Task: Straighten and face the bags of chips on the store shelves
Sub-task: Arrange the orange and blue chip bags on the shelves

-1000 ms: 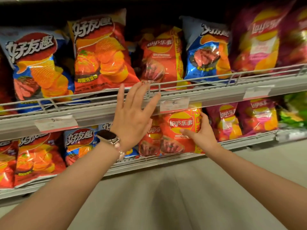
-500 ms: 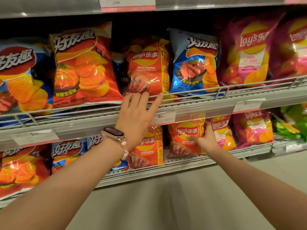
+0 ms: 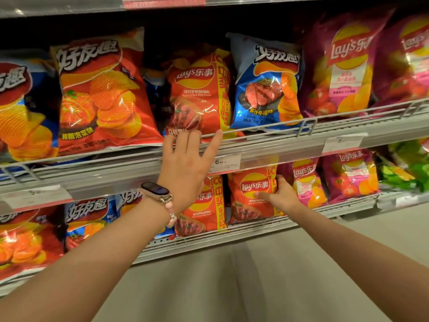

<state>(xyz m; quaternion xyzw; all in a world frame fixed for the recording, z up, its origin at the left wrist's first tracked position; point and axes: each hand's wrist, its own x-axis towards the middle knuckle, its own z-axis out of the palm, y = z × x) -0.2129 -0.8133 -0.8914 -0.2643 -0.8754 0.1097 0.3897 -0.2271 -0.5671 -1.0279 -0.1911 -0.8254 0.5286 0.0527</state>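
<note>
Left hand [image 3: 185,163] reached open-fingered to the upper shelf [image 3: 278,145] front rail; right hand [image 3: 282,194] gripped a lower-shelf orange bag [image 3: 250,194].
The upper orange bag [image 3: 197,94] looked light, puffy, slippery and crushable: best nudged by its bottom edge.

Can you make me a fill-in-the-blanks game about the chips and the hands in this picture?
1. The left hand reaches up to the orange Lay's bag on the ____ shelf.
2. The right hand holds an orange Lay's bag on the ____ shelf.
3. The smart band sits on the ____ wrist.
4. The bag with a steak picture is mostly ____.

Missing words: upper; lower; left; blue
</note>
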